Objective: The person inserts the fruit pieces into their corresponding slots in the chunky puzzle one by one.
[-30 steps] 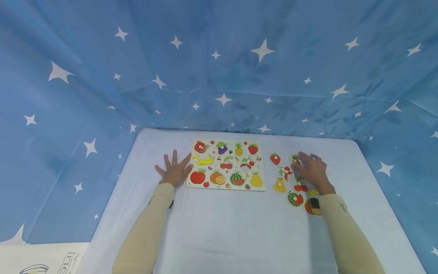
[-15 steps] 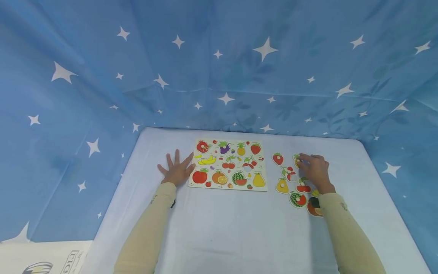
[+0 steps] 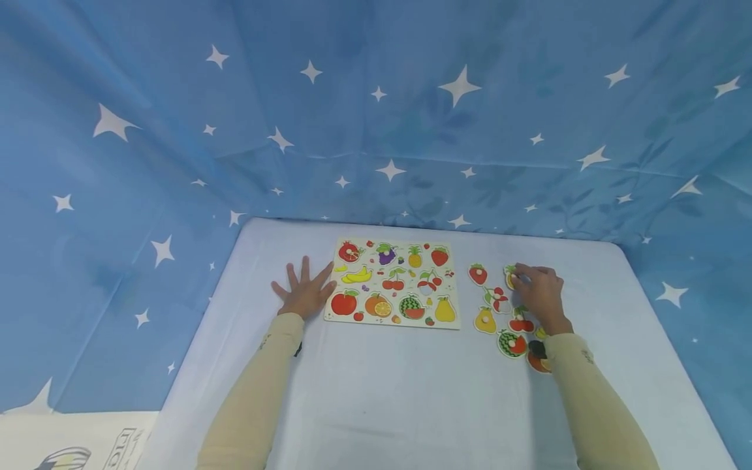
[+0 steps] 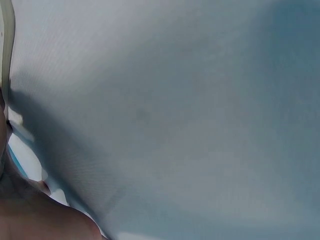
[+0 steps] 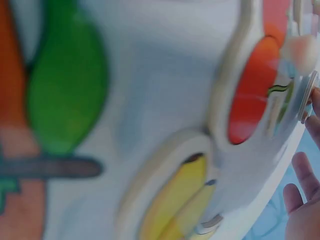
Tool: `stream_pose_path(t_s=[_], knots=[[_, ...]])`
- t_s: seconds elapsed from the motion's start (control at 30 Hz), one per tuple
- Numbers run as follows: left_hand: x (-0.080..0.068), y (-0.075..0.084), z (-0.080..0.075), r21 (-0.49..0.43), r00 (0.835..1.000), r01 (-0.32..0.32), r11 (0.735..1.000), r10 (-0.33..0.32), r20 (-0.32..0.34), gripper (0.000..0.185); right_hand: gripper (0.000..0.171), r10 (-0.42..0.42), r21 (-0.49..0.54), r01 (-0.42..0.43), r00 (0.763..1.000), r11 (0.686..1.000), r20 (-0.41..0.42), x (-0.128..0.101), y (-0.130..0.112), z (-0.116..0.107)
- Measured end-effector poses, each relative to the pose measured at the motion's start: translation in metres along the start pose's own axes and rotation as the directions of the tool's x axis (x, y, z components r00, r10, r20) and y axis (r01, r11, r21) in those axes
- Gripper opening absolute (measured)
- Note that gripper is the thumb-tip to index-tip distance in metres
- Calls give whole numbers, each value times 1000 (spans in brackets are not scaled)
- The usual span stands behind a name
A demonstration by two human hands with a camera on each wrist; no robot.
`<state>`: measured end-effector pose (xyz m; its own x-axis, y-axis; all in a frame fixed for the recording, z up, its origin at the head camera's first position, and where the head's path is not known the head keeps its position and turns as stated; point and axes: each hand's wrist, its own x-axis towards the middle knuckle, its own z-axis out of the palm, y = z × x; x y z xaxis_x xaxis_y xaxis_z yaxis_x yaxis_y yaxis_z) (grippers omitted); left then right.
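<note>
A fruit puzzle board (image 3: 390, 282) lies flat at the middle of the white table (image 3: 399, 391). My left hand (image 3: 302, 287) rests flat on the table with fingers spread, touching the board's left edge. Right of the board lie loose fruit pieces: a strawberry (image 3: 478, 273), a pear (image 3: 485, 320), cherries (image 3: 519, 324) and a watermelon (image 3: 511, 343). My right hand (image 3: 519, 277) is over this group, its curled fingertips pinching a small yellow and green piece (image 3: 508, 273). The right wrist view shows a blurred banana piece (image 5: 175, 200) and the watermelon (image 5: 252, 95) up close.
Blue star-print cloth (image 3: 376, 117) hangs behind and beside the table. An orange piece (image 3: 534, 360) lies partly under my right sleeve (image 3: 593, 405). The left wrist view shows only bare white tabletop (image 4: 175, 115). Printed paper (image 3: 70, 444) lies at the lower left.
My right hand's fingers have curled in from a flatter reach onto the yellow and green piece. The left hand has stayed put.
</note>
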<state>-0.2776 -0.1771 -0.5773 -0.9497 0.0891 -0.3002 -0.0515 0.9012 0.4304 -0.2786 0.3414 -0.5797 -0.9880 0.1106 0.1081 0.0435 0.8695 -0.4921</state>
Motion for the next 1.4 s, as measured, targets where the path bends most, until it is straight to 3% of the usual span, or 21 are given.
stream_pose_path(t_s=[0.23,0.7,1.07,1.4], knots=[[-1,0,-1,12,1000,8,1000,-8,-3,68,22,-38,14,39,998,999,-55,4,-7,3],[7,-6,2,-23,1000,16,1000,-16,11,70,20,-116,52,118,992,992,-44,19,-38,13],[-3,1,0,-7,1000,11,1000,-11,-5,68,17,-202,52,206,977,977,-62,31,-59,22],[6,-3,4,-14,1000,22,1000,-22,1,69,16,-231,46,233,972,971,-40,46,-83,39]])
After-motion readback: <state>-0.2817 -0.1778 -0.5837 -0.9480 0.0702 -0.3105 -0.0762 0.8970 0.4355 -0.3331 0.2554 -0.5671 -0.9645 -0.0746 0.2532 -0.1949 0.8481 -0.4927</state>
